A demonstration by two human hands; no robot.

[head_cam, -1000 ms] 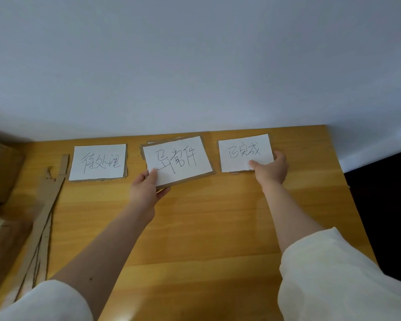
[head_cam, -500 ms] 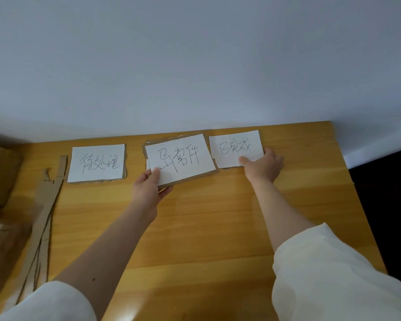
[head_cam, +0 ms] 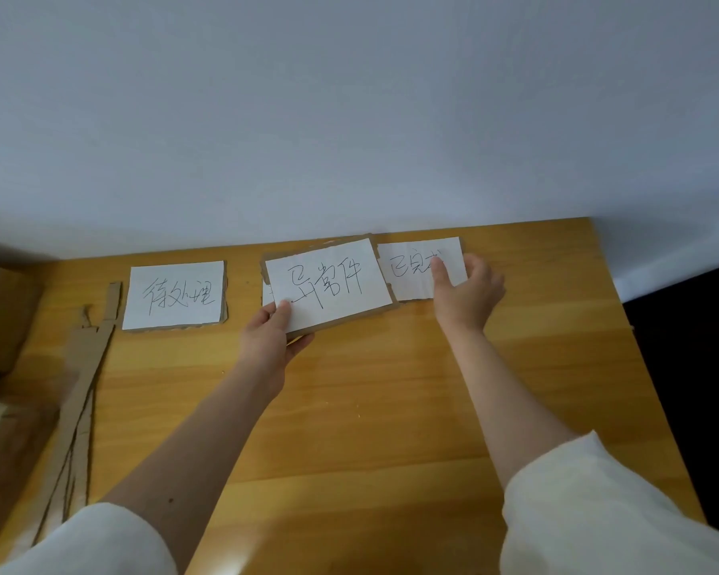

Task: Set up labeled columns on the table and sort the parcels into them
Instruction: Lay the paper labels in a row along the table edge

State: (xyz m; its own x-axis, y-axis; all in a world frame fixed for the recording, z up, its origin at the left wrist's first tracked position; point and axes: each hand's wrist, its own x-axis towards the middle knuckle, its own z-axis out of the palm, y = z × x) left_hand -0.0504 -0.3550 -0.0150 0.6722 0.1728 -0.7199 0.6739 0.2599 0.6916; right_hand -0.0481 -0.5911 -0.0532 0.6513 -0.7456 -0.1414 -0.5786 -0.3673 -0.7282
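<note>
The person is standing at the wooden table (head_cam: 349, 408) and laying out the column labels: the left hand (head_cam: 272, 338) is pinching the lower left corner of the middle label (head_cam: 328, 284), which is lifted and tilted, while the right hand (head_cam: 465, 292) is resting its fingers on the right label (head_cam: 416, 263) near the wall, not gripping it. To do this well, I think both cards should be set down flat, apart, in line with the left label (head_cam: 175, 294). Each label is white paper on torn brown cardboard with handwritten characters.
</note>
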